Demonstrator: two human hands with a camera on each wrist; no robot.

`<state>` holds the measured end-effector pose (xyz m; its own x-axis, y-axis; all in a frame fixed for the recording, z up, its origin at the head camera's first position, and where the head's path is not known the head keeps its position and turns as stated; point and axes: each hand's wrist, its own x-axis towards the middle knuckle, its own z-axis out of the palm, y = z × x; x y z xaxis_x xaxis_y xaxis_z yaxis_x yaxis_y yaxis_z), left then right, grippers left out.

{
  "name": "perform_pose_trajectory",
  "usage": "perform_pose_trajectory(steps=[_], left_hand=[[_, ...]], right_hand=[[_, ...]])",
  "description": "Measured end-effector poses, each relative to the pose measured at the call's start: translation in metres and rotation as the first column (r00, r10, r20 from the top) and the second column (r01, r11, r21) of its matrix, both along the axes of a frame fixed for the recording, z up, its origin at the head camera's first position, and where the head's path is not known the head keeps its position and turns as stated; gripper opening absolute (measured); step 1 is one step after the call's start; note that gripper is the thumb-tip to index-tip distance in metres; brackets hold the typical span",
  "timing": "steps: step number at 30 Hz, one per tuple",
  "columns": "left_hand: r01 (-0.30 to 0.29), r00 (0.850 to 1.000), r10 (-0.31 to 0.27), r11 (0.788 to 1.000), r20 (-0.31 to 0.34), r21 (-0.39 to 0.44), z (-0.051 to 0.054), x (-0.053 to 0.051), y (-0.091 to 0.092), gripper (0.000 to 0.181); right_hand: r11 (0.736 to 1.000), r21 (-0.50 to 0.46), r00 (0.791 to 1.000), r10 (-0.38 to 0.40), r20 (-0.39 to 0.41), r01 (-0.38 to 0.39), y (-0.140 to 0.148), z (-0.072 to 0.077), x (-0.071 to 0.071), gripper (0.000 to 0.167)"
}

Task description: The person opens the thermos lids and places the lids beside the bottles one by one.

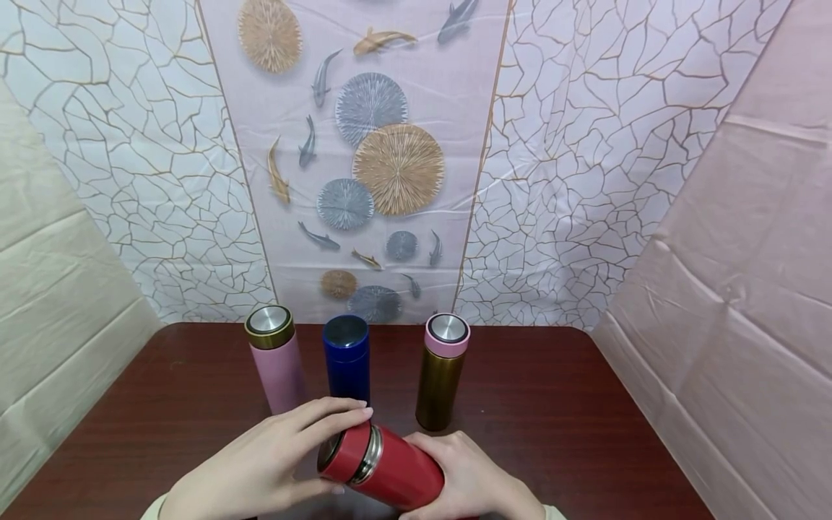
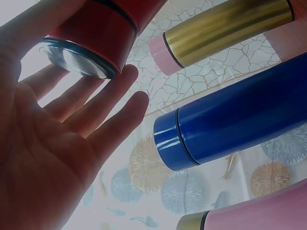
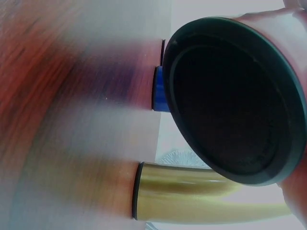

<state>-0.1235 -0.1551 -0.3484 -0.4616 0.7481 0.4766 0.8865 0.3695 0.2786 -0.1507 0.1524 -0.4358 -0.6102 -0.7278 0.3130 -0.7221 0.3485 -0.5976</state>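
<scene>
closest in, pale sleeve cuffs [image 1: 154, 510] edge up from the bottom as a person's two bare hands meet on a red flask [image 1: 409, 473], held at a slant clear of the table [image 1: 552, 404] and on the near side of three upright flasks. the left hand [image 1: 273, 448] holds the flask by its red cap [image 1: 347, 455], thumb on the near side and fingers bent over the far side; in the left wrist view, the lowest finger reaches out apart from it. the right hand [image 1: 471, 473] grips the flask near its dark round base [image 3: 235, 105], thumb and forefinger on either side, the other fingers mostly hidden. a shiny metal ring [image 1: 369, 456] shows just below the red cap, which points to the person's left.

beyond the hands, a gold flask [image 1: 438, 390] with a pink cap [image 1: 446, 336] stands on the right, a blue flask [image 1: 347, 372] (its lower part hidden behind the left hand) in the middle, and a pink flask [image 1: 281, 375] with a bronze-toned cap [image 1: 269, 331] on the left, the three well apart on the dark red-brown wood.

farthest back, a printed panel [image 1: 464, 94] of fish and round motifs hangs between white sheeting [image 1: 585, 180] veined in gold, with creased pale cloth [image 1: 747, 310] flanking both sides.
</scene>
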Motion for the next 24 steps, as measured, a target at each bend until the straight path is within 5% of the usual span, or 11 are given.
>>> perform_pose_trajectory(steps=[5, 12, 24], left_hand=[[-0.058, 0.998, 0.058, 0.998, 0.035, -0.004, 0.0015, 0.0002, 0.0018, 0.079], [-0.095, 0.993, 0.095, 0.995, -0.066, 0.003, -0.0008, -0.0023, 0.0002, 0.078], [-0.179, 0.979, 0.181, 0.983, -0.094, 0.033, -0.0032, -0.0038, 0.0037, 0.073]], right_hand=[[1.0, 0.004, 1.0, -0.007, 0.014, 0.007, 0.001, 0.0, -0.0005, 0.057], [1.0, 0.018, 1.0, -0.012, -0.011, 0.012, 0.0012, -0.0007, -0.0021, 0.058], [0.998, 0.047, 0.996, -0.035, -0.084, 0.039, 0.0032, 0.0013, -0.0042, 0.059]])
